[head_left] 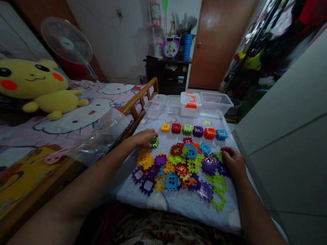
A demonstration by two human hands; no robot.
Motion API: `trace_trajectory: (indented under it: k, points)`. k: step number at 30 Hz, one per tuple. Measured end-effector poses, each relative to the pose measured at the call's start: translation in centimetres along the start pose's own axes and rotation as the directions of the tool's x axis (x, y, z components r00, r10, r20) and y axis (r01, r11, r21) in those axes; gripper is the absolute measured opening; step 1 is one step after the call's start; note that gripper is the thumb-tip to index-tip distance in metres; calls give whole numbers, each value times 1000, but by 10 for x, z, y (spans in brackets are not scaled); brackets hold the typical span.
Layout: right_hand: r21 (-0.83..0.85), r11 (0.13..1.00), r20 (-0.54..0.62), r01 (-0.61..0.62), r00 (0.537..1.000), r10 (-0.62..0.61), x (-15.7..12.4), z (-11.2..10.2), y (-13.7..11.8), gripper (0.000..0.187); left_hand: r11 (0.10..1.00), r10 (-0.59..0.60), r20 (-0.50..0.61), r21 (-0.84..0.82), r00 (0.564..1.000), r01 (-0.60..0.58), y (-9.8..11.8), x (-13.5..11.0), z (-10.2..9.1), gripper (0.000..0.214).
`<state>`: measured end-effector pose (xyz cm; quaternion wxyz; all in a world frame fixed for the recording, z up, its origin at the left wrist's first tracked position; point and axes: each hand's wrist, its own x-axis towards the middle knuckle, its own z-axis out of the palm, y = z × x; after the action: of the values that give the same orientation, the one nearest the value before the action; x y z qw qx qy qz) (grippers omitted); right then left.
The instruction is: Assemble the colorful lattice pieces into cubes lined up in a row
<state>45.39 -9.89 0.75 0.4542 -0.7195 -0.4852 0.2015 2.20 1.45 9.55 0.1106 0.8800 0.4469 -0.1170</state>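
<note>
Btwn loose pieces (pixel 176 160) & clear bins (pixel 216 106), six cubes (pixel 187 129) line up; L hand (pixel 145 138), fingers clamped on green block (pixel 154 143); R hand's (pixel 234 162) grip unclear.

Wall (pixel 102 44): whitish, far
Cabinet (pixel 166 75): dark, far
Door (pixel 219 44): brown, right of cabinet
Bed (pixel 81 120): left, wooden railing (pixel 155 83), pink sheet (pixel 93 95)
Panels (pixel 288 136): pale, right
Light: dim

Green piece (pixel 154 143) in left hand (pixel 146 138)
</note>
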Motion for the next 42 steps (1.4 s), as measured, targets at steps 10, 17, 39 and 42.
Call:
trace_trajectory:
  k: [10, 17, 39, 42]
  points:
    - [-2, 1000, 3, -14, 1000, 14, -1, -1, -4, 34, 995, -20, 61, 95, 998, 14, 9, 11, 2, 57]
    - [0, 1000, -2, -19, 1000, 19, -1, 0, -4, 34, 998, -18, 39, 62, 999, 16, 10, 16, 7, 42]
    - [18, 1000, 8, -13, 1000, 13, -2, 0, -5, 34, 998, 62, -153, 24, 986, -59, 16, 28, 7, 50]
    - [12, 1000, -2, -4, 1000, 4, -2, -1, -4, 33, 997, 68, -175, -7, 982, -71, 28, 39, 9, 49]
